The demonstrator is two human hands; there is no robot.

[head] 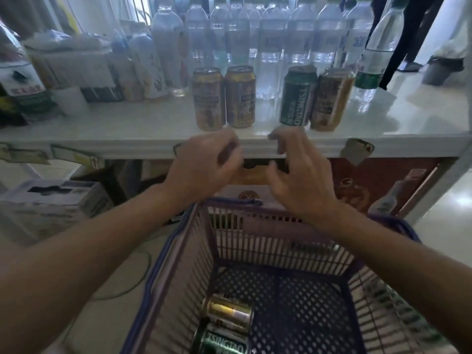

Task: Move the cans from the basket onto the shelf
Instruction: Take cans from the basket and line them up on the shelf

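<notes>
Several cans stand upright on the white shelf: two gold cans side by side, then a green can and a gold-brown can. My left hand and my right hand hover empty just below the shelf's front edge, fingers apart and blurred. Below them is the purple basket. At its near left a gold can and a green can lie on their sides.
Clear water bottles line the shelf behind the cans, with other bottles and cartons to the left. A cardboard box sits on the floor at the left. Red cartons fill the lower shelf. A person's legs stand at the far right.
</notes>
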